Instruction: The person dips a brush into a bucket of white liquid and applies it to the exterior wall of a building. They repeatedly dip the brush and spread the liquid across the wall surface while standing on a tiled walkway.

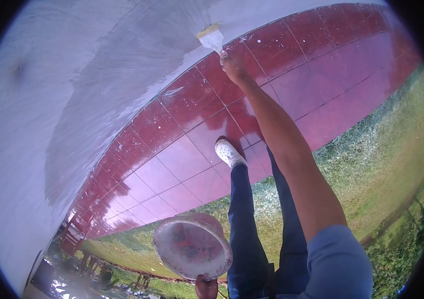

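Note:
My right hand (233, 67), at the end of an outstretched arm, is closed round the handle of a wide flat paintbrush (213, 40). The brush's yellowish bristles meet the lower part of a pale wall (142, 45), just above where it joins the floor. A darker, wet-looking patch with stroke marks spreads over the wall to the left of the brush. At the bottom of the view, my left hand (206, 288) grips the rim of a paint-smeared bucket (224, 249). The bucket is tilted towards me, and its inside looks whitish with reddish patches.
Glossy red floor tiles (187, 99), spotted with white drips, run along the wall. My foot in a white clog (229, 152) stands on them. Beyond the tile edge lies grass (361, 169), with shrubs (406, 249) at the lower right.

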Motion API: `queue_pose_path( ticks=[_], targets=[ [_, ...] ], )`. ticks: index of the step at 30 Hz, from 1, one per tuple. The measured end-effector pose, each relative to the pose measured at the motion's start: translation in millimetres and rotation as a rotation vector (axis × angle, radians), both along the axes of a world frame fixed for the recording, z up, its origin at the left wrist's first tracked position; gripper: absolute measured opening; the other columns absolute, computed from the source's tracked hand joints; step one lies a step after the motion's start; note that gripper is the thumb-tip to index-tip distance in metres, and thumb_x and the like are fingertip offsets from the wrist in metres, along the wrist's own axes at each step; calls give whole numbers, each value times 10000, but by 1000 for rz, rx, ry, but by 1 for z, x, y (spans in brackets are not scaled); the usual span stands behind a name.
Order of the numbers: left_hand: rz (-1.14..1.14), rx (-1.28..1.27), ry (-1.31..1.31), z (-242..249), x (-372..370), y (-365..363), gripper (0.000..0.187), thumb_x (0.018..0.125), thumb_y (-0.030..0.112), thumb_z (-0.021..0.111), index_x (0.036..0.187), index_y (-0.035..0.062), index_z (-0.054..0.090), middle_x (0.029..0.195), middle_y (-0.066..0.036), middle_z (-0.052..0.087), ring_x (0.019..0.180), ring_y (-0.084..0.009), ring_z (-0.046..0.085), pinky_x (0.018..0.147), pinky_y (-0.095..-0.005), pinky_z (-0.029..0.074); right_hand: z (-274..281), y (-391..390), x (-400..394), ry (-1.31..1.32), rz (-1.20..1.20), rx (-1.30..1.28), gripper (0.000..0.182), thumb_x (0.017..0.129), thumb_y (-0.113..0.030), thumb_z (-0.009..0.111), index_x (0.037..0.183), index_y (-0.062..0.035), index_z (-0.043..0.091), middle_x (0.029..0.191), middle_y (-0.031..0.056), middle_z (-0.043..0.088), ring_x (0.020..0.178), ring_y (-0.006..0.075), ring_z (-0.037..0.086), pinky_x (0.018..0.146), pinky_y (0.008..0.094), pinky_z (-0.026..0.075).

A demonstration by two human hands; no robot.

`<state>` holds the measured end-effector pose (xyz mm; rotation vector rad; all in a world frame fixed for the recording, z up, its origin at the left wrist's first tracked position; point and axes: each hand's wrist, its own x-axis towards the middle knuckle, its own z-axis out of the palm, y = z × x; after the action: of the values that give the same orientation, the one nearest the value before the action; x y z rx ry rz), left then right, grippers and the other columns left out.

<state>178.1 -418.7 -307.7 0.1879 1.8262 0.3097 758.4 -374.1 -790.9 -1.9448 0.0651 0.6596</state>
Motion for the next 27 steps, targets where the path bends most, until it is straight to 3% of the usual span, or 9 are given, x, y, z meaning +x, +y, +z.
queue_pose_path(
  ticks=[4,6,10,11,13,16,20,25,27],
  targets=[
    [-22,-3,76,-1,-6,0,647,736,0,492,1371,-21,371,1370,-160,467,1293,-309,436,1114,-454,347,-23,-23,-10,192,114,-279,504,970,-431,482,838,27,646,736,118,642,692,197,615,633,360,457],
    [-15,-30,59,-3,-12,1,642,737,-1,494,1367,-19,375,1367,-158,470,1289,-310,439,1108,-456,352,65,-14,2,162,-32,88,491,975,-406,475,802,20,648,656,104,616,632,195,592,624,356,455],
    [38,-58,28,-2,-18,1,631,741,0,492,1362,-14,380,1362,-159,474,1284,-313,443,1095,-462,364,256,-19,3,140,-48,222,439,987,-379,485,757,-22,593,606,13,483,543,111,418,529,311,374],
    [39,-59,28,-3,-15,-1,631,741,0,492,1362,-14,380,1362,-159,474,1284,-313,443,1095,-462,364,274,-24,-1,140,-47,220,439,987,-379,485,757,-22,593,606,13,483,543,111,418,529,311,374],
    [-6,-41,18,-5,-8,-1,632,744,4,488,1365,-18,376,1364,-159,472,1287,-308,441,1094,-458,366,293,-28,-6,51,-122,681,373,1002,-332,490,767,-47,540,663,-28,427,570,79,352,519,281,343],
    [-19,-27,35,-3,0,3,643,740,2,492,1371,-16,372,1368,-160,471,1291,-308,437,1103,-458,357,242,-14,1,-95,-71,837,319,1009,-290,495,790,-60,526,709,-44,428,599,65,347,523,260,341],
    [-3,-40,4,-5,-2,3,649,740,7,494,1376,-15,369,1376,-158,466,1296,-307,432,1114,-459,343,46,2,17,137,-123,591,335,1012,-298,472,802,-51,558,688,-27,464,587,74,403,529,263,381],
    [-103,16,78,-5,2,6,644,748,31,486,1377,-28,363,1387,-170,451,1304,-312,420,1125,-462,330,34,-28,18,487,18,-53,440,977,-407,490,843,-12,630,640,13,536,530,120,494,509,294,415],
    [-40,-11,52,-7,-10,6,651,742,25,488,1378,-25,362,1388,-172,449,1305,-313,419,1126,-463,329,84,-18,30,423,-50,100,440,975,-401,494,825,-14,639,619,7,523,506,117,475,495,284,402]
  ],
)
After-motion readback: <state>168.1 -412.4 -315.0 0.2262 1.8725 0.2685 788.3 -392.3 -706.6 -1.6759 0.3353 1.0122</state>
